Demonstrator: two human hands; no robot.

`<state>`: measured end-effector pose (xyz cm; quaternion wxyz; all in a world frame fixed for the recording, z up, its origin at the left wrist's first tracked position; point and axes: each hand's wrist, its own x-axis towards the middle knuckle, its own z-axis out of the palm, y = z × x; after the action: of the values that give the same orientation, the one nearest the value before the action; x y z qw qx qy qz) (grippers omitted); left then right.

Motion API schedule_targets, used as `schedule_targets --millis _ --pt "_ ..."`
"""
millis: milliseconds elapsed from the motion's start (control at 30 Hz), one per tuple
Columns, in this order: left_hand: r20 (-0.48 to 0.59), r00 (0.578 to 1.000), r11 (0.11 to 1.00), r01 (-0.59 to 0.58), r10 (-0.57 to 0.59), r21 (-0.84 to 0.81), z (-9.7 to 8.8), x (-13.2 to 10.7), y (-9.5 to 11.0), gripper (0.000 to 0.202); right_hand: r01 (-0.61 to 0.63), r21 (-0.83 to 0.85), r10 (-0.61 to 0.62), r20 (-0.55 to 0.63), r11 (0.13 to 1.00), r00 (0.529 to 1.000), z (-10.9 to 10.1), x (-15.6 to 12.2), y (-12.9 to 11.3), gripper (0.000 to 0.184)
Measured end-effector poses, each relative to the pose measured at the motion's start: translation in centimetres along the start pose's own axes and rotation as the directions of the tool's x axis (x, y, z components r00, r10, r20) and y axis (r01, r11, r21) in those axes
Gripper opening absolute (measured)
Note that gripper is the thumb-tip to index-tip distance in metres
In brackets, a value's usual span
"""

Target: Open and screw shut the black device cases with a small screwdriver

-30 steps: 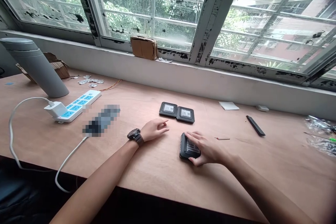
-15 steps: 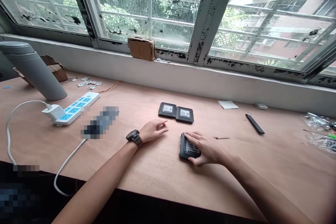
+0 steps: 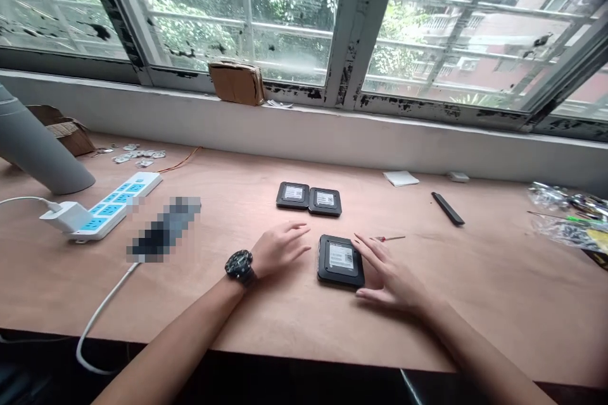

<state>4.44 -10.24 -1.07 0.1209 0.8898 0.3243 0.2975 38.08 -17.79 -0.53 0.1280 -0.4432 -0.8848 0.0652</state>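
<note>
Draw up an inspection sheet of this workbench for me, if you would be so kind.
Surface: plywood bench top, no spills seen.
Job's things: three black square devices with white labels; one lies apart, two sit side by side.
Hands: left hand, wearing a wristwatch, empty, near the lone device; right hand, empty, at that device's right edge.
Clutter: black bar, red-tipped pin, paper pad, plastic bags of small parts, grey tube.
Cables: power strip with white charger; white cable; thin orange wire.
Surroundings: window frame with flaking black paint, cardboard parcel on the sill.
</note>
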Motion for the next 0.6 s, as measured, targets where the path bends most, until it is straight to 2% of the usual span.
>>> schedule_targets --millis 67,133,200,367,600 --pt "0.026 0.989 0.989 -0.146 0.146 0.018 1.0 -0.2 2.0 0.041 0.002 -0.015 -0.003 -0.034 1.0 0.999 0.6 -0.7 -0.4 0.097" --pt "0.063 0.957 0.957 -0.287 0.283 0.051 2.0 -0.4 3.5 0.04 0.005 -0.019 -0.006 -0.056 1.0 0.998 1.0 -0.9 -1.0 0.091" --pt "0.095 0.925 0.922 -0.377 0.369 0.087 2.9 -0.7 4.4 0.039 0.018 -0.022 -0.019 -0.047 1.0 0.999 1.2 -0.8 -1.3 0.085" --pt "0.131 0.895 0.884 -0.443 0.427 0.147 4.1 -0.9 4.6 0.032 0.078 -0.013 -0.078 0.025 0.997 0.997 0.9 -0.2 -1.4 0.075" --pt "0.179 0.891 0.878 -0.446 0.417 0.172 3.8 -1.0 4.9 0.038 0.114 -0.007 -0.113 0.088 0.993 0.99 0.2 0.1 -1.2 0.072"
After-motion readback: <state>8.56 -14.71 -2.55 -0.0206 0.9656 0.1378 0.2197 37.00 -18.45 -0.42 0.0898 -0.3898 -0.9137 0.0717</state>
